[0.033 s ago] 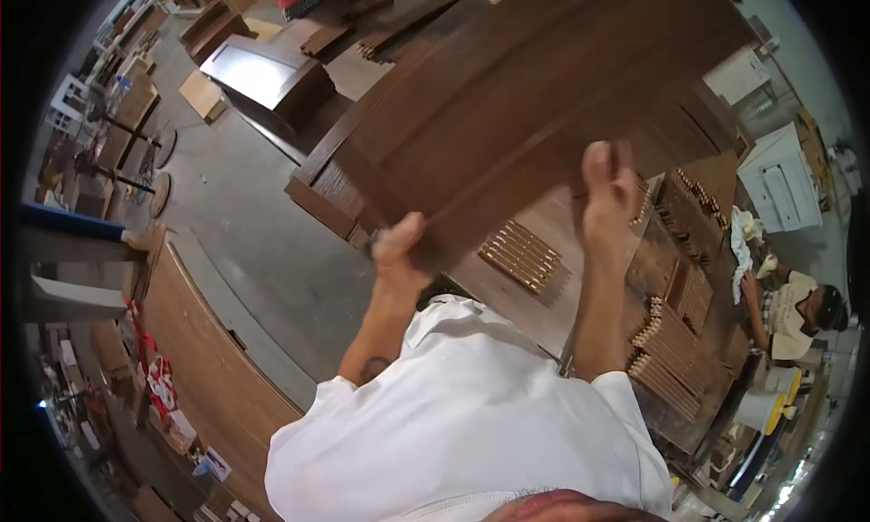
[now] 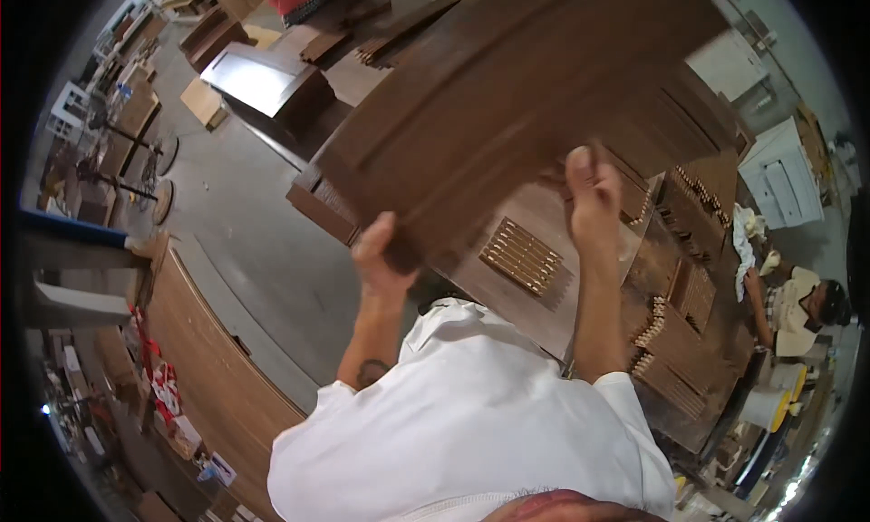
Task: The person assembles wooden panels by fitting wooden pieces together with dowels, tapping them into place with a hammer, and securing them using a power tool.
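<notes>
A large dark brown wooden panel (image 2: 489, 114) with a raised inner field is held up in front of me, tilted and slightly blurred. My left hand (image 2: 384, 255) grips its near left corner, thumb on top. Farther right along the same edge, my right hand (image 2: 591, 196) is closed on the panel, its thumb raised over the edge and its other fingers partly hidden. Below the panel is a work table (image 2: 535, 205), on which a row of short brown slats with pale ends (image 2: 523, 256) lies between my forearms.
More bundled slats (image 2: 671, 368) fill the table's right side. A person (image 2: 797, 309) with a white cloth stands at far right. Brown cabinets (image 2: 272, 87) stand on the floor at upper left. A long wooden board (image 2: 199, 332) lies at left, near a blue-edged post (image 2: 72, 227).
Both hands have shifted slightly left with the panel. More of the table and the things behind the panel's right end show now.
</notes>
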The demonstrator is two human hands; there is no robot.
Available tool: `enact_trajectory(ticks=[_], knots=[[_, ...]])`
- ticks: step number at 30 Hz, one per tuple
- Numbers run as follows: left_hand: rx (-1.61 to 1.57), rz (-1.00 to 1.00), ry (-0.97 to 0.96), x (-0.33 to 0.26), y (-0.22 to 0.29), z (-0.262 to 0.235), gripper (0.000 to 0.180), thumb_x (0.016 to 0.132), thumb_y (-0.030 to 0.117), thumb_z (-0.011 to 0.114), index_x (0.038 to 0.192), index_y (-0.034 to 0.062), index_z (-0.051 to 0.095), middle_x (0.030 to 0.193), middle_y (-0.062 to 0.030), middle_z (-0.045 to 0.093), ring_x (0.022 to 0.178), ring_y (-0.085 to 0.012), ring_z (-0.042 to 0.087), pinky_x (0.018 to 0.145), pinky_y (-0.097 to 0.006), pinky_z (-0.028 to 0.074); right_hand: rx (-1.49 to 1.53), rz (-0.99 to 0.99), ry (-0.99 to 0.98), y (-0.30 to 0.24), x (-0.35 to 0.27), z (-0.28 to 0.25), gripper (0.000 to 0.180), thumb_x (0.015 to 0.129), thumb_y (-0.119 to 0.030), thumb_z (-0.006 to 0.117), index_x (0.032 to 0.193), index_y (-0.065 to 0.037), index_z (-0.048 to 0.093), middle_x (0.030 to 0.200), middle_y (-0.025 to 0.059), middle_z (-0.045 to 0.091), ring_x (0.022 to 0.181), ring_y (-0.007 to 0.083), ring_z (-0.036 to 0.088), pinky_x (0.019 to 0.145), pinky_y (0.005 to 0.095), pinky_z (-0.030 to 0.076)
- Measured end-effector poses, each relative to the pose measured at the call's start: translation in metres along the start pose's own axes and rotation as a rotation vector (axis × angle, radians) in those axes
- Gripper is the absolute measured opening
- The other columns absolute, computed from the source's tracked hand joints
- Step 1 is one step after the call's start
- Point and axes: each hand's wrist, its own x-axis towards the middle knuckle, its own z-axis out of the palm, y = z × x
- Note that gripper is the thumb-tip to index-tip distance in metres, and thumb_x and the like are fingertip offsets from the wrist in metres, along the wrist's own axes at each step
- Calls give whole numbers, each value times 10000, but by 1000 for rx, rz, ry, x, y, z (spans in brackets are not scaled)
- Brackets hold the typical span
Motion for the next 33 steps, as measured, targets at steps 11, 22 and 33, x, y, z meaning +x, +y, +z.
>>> enact_trajectory(ticks=[11, 22, 33], knots=[[158, 378, 26, 35, 102, -46, 291, 892, 179, 554, 1122, 8, 602, 1085, -110, 648, 1005, -212, 618, 840, -352, 510, 176, 453, -179, 94, -71, -38, 329, 975, -272, 512, 1150, 4, 548, 1051, 154, 652, 854, 212, 674, 749, 297, 558], [998, 476, 1048, -3, 105, -126, 797, 852, 530, 612, 1374, -19, 363, 1342, -176, 452, 1177, -286, 492, 977, -393, 421, 39, 384, 55, 119, -93, -83, 354, 978, -316, 500, 1110, 11, 539, 988, 150, 665, 822, 194, 671, 709, 280, 547], [1859, 416, 1005, 80, 72, -128, 883, 818, 427, 655, 1407, -73, 226, 1355, -325, 365, 1276, -439, 363, 1061, -457, 328, -206, 305, 184, 152, -106, -113, 272, 972, -233, 529, 1060, 21, 571, 916, 110, 671, 785, 149, 659, 673, 245, 520]])
